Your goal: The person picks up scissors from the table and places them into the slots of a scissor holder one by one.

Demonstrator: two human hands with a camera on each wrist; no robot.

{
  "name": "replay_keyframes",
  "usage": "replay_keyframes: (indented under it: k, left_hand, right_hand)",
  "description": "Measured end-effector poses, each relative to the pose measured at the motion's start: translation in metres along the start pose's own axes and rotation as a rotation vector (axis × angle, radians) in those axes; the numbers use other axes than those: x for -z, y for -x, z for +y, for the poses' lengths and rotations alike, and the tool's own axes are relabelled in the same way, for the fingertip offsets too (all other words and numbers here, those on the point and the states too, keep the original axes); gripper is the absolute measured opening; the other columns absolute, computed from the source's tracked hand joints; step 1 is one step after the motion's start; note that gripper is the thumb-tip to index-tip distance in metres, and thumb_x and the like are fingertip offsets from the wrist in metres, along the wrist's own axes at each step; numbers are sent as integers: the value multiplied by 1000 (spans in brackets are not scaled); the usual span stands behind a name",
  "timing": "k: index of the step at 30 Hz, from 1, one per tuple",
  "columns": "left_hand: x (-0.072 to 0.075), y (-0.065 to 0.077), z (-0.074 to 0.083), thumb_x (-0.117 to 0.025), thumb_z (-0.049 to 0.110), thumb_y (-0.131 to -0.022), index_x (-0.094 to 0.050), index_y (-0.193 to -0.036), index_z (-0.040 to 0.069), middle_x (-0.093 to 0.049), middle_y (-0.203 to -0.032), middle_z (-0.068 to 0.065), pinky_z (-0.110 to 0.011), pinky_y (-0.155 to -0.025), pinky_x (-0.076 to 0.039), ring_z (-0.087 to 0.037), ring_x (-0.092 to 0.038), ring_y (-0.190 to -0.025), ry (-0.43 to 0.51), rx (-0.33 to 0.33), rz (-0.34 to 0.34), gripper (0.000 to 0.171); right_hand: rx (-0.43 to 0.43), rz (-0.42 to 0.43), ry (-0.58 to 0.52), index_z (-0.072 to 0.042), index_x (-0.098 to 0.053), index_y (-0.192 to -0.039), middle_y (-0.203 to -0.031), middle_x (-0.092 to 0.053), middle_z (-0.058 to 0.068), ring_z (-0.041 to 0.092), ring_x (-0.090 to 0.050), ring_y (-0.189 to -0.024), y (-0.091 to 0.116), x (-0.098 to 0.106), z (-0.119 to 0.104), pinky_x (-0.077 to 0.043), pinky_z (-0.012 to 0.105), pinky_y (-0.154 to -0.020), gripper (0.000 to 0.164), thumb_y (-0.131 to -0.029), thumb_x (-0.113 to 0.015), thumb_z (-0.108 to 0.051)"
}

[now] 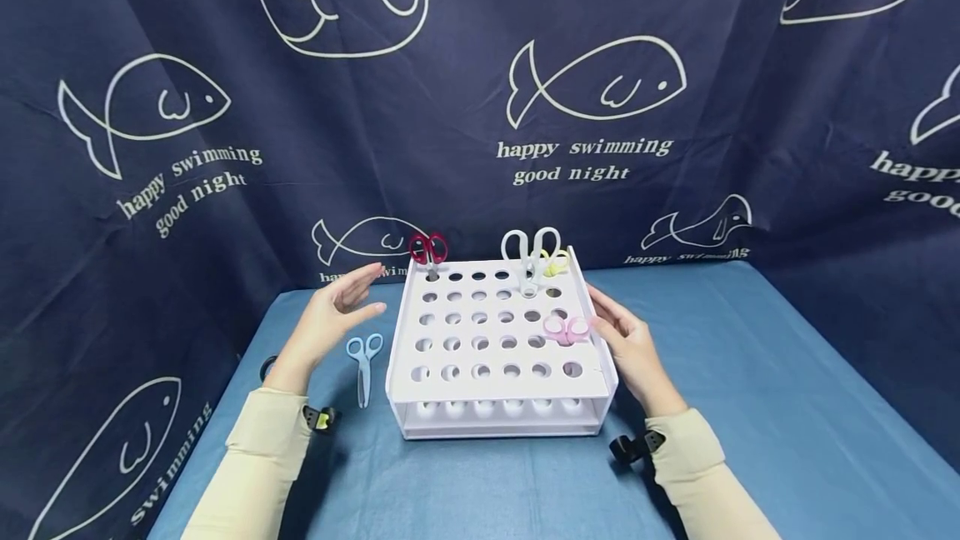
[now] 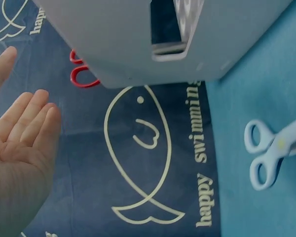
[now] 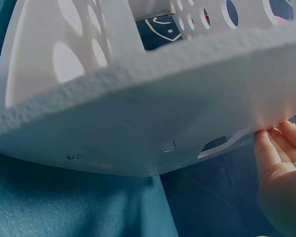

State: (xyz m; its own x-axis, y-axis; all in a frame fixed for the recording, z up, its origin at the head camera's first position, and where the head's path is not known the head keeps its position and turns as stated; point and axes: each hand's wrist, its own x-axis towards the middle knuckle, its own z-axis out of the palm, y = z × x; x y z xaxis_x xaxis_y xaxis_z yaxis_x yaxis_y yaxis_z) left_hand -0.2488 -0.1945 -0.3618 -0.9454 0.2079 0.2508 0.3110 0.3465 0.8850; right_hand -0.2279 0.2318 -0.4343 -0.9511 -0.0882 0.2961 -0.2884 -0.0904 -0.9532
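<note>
White rack (image 1: 493, 330) on table (image 1: 720, 373); L hand (image 1: 330, 319) apart, fingers wide, nothing held; R hand (image 1: 630, 344) fingers extended, touching rack's R side. Risk: one-sided R push may slide rack; R thumb may knock pink scissors (image 1: 566, 332) nr edge

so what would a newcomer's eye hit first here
Probably the white rack full of round holes, at mid-view on the blue tabletop, with white scissors standing toward its back right. Then the dark cloth behind, printed with white fish outlines, and the light blue scissors lying left of the rack.
</note>
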Motion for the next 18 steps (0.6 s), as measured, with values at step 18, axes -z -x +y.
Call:
replay_keyframes:
  k: [18]
  left_hand:
    - [55,8,26,-74,22,-86,-52,-141,13,-56,-140,-9,-9,-101,-40,-20,-48,-133,-199,-15,85,60]
  right_hand:
    - [-2,5,5,4,-37,-146,-149,-36,27,-3,-52,-122,0,0,1,-49,14,-93,51,-99,-52,-10]
